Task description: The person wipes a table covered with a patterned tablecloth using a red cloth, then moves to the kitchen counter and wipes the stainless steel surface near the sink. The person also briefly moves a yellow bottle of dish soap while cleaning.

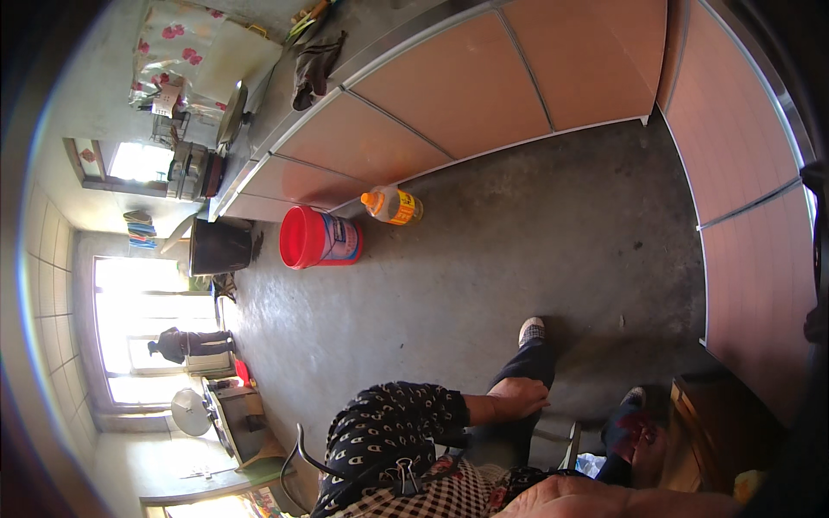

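Observation:
My left hand (pixel 518 396), below a black patterned sleeve (pixel 398 414), rests loosely on my left dark trouser leg (pixel 530 362). I see nothing in it. At the bottom edge, close to the camera, is a large stretch of bare skin (pixel 583 495), apparently my right hand or forearm; its fingers cannot be made out. Next to it, a dark red blurred patch (pixel 638 427) lies over my right leg. A black binder clip (pixel 407 476) sits on my checked garment (pixel 388 505). Ahead on the floor, an orange-capped plastic bottle (pixel 405 206) stands beside a red bucket (pixel 302 237).
Pinkish cabinets (pixel 447 78) run along the front; more cabinets (pixel 745 162) stand to the right. A dark cloth (pixel 314 71) hangs over the counter edge. Leftward are a black tub (pixel 220 247), a person (pixel 188 344) by bright windows and a stove-like unit (pixel 230 414). A wooden piece (pixel 693 434) is near my right.

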A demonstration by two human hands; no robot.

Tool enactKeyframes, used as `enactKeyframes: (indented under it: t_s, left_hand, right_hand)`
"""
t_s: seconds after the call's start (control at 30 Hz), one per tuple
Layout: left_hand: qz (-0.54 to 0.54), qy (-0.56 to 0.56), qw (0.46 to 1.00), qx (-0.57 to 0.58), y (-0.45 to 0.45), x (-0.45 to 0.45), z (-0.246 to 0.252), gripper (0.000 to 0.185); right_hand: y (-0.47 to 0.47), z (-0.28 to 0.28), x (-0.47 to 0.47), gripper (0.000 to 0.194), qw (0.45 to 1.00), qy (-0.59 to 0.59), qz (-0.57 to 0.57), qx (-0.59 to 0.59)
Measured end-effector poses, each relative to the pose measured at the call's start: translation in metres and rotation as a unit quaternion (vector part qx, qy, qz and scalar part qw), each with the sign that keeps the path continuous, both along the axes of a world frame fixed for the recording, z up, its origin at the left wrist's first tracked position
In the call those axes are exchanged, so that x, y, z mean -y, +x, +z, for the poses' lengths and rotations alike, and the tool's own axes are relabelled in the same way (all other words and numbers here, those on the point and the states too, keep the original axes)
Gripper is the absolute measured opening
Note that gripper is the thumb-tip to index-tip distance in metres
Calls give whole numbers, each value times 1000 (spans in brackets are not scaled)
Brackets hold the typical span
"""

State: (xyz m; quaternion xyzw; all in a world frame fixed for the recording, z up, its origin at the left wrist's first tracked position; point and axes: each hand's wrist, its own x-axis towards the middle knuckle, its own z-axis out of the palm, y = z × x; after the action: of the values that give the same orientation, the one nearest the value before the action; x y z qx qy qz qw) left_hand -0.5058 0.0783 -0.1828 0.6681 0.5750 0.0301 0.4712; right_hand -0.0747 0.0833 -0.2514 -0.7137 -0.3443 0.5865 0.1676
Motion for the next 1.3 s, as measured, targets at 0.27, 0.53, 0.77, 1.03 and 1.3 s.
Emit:
enactKeyframes:
  t_s: [0.27,0.53,0.77,1.03,1.3]
  left_hand:
    - [94,1,995,25,-35,51,3,27]
    - [242,-75,964,79,-100,56,3,31]
    - [236,-195,944,126,-142,48,-13,29]
    - [389,-303,804,332,-205,38,-61,19]
    - [802,31,481,352,-457,26,5,15]
  right_hand:
    - [-231,63,-120,25,947,235,173,138]
    - [-619,308,-437,33,716,654,200,-140]
    - [-857,314,-559,38,564,684,434,158]
    - [-850,286,-566,40,533,712,420,183]
    - [-846,294,-542,39,560,682,429,194]
